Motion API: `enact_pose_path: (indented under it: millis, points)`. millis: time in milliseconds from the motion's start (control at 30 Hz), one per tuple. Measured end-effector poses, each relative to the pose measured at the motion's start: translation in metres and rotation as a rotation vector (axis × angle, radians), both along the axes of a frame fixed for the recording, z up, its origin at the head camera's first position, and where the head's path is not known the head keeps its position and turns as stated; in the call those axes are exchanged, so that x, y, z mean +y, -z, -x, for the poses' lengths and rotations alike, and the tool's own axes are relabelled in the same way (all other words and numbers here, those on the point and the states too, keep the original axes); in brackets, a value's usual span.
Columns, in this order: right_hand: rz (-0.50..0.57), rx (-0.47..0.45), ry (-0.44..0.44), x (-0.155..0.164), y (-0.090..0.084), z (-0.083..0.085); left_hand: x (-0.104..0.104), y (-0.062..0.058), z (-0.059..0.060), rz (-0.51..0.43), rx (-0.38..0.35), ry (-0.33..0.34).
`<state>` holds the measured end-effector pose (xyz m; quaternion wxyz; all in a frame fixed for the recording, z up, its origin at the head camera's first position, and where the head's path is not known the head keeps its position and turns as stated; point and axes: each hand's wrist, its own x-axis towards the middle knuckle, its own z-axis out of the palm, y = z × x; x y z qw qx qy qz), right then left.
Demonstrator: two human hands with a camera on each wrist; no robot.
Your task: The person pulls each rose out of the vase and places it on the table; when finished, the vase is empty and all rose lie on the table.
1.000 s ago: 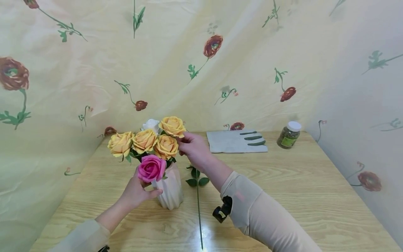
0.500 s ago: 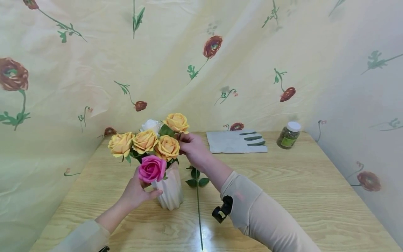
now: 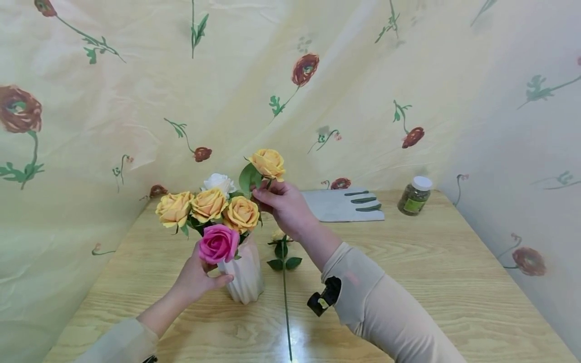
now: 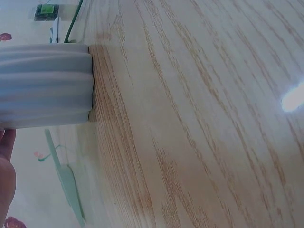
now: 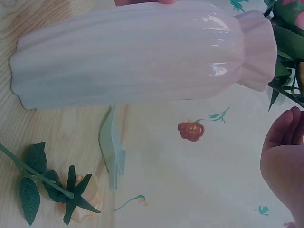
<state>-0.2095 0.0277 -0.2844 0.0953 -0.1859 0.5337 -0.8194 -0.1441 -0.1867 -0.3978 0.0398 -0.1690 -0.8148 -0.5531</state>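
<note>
A white fluted vase [image 3: 245,276] stands upright on the wooden table with several artificial roses in it. My left hand [image 3: 194,275] holds the vase's near left side; its thumb lies across the front. In the vase are a pink rose [image 3: 219,243], a white rose [image 3: 218,183] and several yellow roses [image 3: 209,204]. My right hand [image 3: 286,206] pinches another yellow rose [image 3: 268,164] just below its bloom, above and right of the others. That rose's lower stem is hidden behind the bouquet. The right wrist view shows the right hand [image 5: 285,156] beside the vase's mouth.
A loose rose with a green stem [image 3: 286,297] lies right of the vase, its pale yellow bloom [image 5: 88,199] pointing away. Farther back are a grey work glove [image 3: 340,205] and a white-lidded jar [image 3: 415,196]. A pale green trowel-like tool [image 5: 111,147] lies behind the vase.
My right hand has risen slightly and moved right, lifting its yellow rose up and away from the other blooms. The left hand stays on the vase.
</note>
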Motion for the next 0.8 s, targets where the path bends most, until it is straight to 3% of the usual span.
enact_pose_path:
  millis: [367,800]
  points:
    - [0.079,-0.030,0.019,0.011,-0.007,-0.003,-0.001,-0.001,-0.001,0.000,-0.025,0.001]
    - [0.336,0.028,0.044,0.037,-0.010,-0.003,-0.001,-0.001,-0.001,-0.009,-0.033,0.000]
